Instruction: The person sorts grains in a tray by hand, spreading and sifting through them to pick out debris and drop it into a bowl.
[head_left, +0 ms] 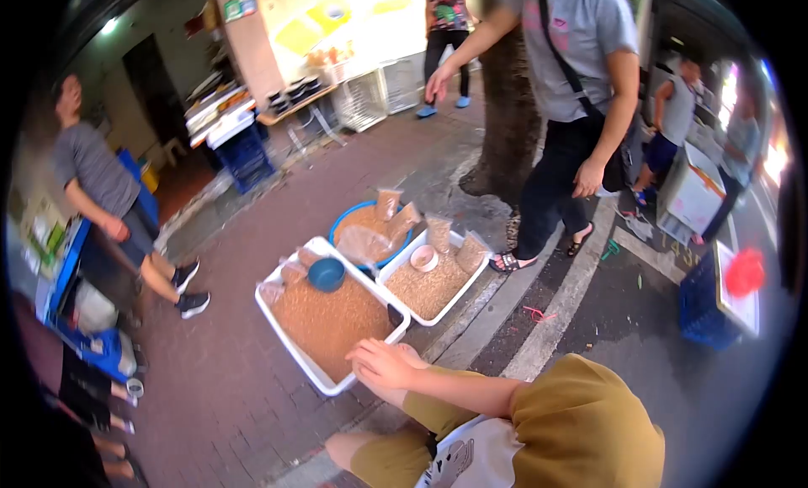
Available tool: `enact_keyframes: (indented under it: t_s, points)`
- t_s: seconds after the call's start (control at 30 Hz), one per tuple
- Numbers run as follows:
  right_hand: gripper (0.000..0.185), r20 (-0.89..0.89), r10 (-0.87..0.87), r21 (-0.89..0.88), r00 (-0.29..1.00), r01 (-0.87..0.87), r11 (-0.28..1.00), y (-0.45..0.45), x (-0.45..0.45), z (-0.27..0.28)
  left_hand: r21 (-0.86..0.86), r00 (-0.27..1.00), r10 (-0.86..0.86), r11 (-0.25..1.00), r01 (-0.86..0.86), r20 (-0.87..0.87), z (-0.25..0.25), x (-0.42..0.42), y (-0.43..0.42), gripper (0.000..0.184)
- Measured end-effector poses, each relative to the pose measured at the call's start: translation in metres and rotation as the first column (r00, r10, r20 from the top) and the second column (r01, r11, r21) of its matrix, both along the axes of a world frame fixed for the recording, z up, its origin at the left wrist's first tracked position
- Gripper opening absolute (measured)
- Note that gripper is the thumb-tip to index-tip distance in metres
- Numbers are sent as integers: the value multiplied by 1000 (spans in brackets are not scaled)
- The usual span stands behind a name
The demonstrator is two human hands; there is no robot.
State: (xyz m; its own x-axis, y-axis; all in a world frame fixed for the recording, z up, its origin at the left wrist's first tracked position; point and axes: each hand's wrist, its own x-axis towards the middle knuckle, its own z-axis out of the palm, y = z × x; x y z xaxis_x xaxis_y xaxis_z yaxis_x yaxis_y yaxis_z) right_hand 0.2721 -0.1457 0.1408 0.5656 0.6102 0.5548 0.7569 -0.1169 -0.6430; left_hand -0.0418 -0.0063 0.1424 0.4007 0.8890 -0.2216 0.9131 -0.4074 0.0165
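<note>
My right hand [380,367] rests at my bent knee, its fingers loosely stretched and holding nothing I can see. It is near the corner of a white tray [290,359] full of small reddish-brown grains [324,320]. In that tray are a blue bowl [326,274] and several clear bags of grain. Beside it stands a second white tray [448,310] of paler grains, with a pinkish cup [424,258] and filled bags [438,234]. Behind both is a round blue basin [343,222] with more grains and bags. My left hand is not in view.
A person in a grey shirt [581,58] stands by the tree trunk [507,109], one arm stretched out. Another person [97,172] stands at the left. A blue crate [707,298] with a red bag [745,273] stands at the right. Red string [539,314] lies on the road.
</note>
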Motion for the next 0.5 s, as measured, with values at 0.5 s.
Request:
enact_keyframes:
  t_s: [0.5]
  points:
    - [26,-260,-47,270,965,119,955,-32,23,-37,581,426,-840,541,608,336,127,225,-77,12]
